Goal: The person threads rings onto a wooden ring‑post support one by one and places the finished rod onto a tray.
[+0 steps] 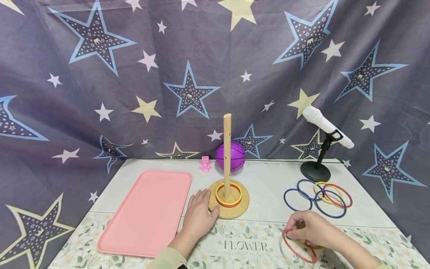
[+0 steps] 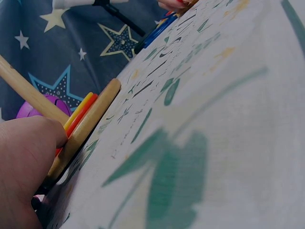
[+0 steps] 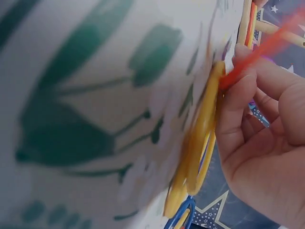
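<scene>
My right hand point(image 1: 312, 228) pinches a red ring point(image 1: 314, 257) between thumb and fingers, held tilted above the floral cloth. Beneath that hand, yellow rings point(image 3: 202, 129) lie on the cloth in the right wrist view. My left hand point(image 1: 198, 216) rests against the left edge of a round wooden base point(image 1: 232, 213), fingers extended and thumb at the near side. From the base rises an upright wooden post point(image 1: 227, 149). Around the post's foot lie a yellow ring point(image 1: 240, 194) and, under it, a red ring point(image 2: 82, 114).
Several blue, yellow and red rings overlap at the right, including a blue ring point(image 1: 284, 198). Behind them stands a white microphone point(image 1: 327, 125) on a black stand point(image 1: 315, 171). A pink tray point(image 1: 147, 213) lies left. A purple ball point(image 1: 236, 157) and pink toy point(image 1: 205, 163) sit behind the post.
</scene>
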The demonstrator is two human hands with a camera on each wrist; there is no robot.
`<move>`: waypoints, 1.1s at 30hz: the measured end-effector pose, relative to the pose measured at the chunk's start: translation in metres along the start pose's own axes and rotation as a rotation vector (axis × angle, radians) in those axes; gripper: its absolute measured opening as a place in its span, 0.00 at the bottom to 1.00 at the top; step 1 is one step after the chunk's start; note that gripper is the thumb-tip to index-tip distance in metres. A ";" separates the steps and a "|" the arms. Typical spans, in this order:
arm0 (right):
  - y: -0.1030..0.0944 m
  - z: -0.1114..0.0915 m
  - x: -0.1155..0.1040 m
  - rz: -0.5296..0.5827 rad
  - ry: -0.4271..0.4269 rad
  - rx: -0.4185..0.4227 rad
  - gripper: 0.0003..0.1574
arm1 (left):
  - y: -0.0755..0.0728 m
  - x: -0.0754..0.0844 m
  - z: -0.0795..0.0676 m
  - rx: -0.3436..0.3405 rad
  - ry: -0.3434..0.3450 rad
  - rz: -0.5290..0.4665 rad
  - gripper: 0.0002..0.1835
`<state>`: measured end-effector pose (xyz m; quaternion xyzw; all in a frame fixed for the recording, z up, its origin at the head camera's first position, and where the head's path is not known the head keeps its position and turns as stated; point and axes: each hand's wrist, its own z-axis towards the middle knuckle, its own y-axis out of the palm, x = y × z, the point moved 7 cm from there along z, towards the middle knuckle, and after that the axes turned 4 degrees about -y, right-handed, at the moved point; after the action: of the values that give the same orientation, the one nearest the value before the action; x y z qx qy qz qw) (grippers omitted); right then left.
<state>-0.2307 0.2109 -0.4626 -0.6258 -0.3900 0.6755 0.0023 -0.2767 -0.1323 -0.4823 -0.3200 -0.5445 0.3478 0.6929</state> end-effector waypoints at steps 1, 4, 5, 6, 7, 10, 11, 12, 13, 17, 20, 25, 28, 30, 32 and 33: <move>-0.001 0.000 0.000 0.002 0.002 0.002 0.05 | 0.000 0.000 0.000 -0.001 -0.001 0.000 0.38; -0.006 0.000 -0.001 -0.006 0.017 0.013 0.04 | 0.000 0.000 0.000 -0.001 -0.001 0.001 0.38; -0.007 0.000 -0.002 -0.012 0.018 0.017 0.04 | 0.000 0.000 0.000 -0.002 -0.002 0.001 0.38; -0.009 0.000 -0.003 -0.020 0.015 0.022 0.03 | 0.001 0.000 0.000 -0.003 -0.003 0.002 0.38; -0.011 0.000 -0.004 -0.031 0.016 0.027 0.03 | 0.001 0.000 0.000 -0.001 -0.002 0.003 0.38; -0.018 0.002 -0.010 -0.062 -0.002 0.052 0.04 | 0.001 0.000 0.001 -0.003 -0.002 0.007 0.38; -0.021 0.002 -0.012 -0.072 -0.009 0.062 0.05 | 0.001 0.001 0.001 -0.003 -0.001 0.007 0.38; -0.023 0.003 -0.014 -0.082 -0.013 0.076 0.06 | 0.001 0.001 0.001 -0.003 0.000 0.007 0.38; -0.026 0.004 -0.017 -0.088 -0.014 0.090 0.07 | 0.001 0.001 0.001 -0.001 0.004 0.006 0.38; -0.037 0.008 -0.028 -0.100 0.002 0.159 0.08 | 0.001 0.001 0.001 -0.002 0.006 0.006 0.38; -0.046 0.010 -0.037 -0.082 0.026 0.214 0.09 | 0.000 0.001 0.000 -0.003 0.007 0.007 0.38; -0.060 0.016 -0.057 -0.037 0.044 0.300 0.09 | 0.000 0.001 0.000 0.001 0.011 0.006 0.38; -0.070 0.021 -0.070 -0.019 0.027 0.355 0.12 | -0.001 0.001 0.000 0.004 0.012 0.005 0.38; -0.076 0.024 -0.078 -0.017 0.011 0.393 0.14 | 0.000 0.001 0.000 0.006 0.013 0.004 0.38; -0.082 0.026 -0.086 -0.018 -0.005 0.424 0.16 | 0.001 0.000 0.000 0.007 0.013 0.003 0.38; -0.084 0.028 -0.091 -0.023 -0.012 0.436 0.17 | 0.001 0.000 0.000 0.008 0.013 0.004 0.38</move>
<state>-0.2754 0.2103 -0.3441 -0.6018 -0.2418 0.7476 0.1430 -0.2767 -0.1318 -0.4830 -0.3205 -0.5380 0.3492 0.6971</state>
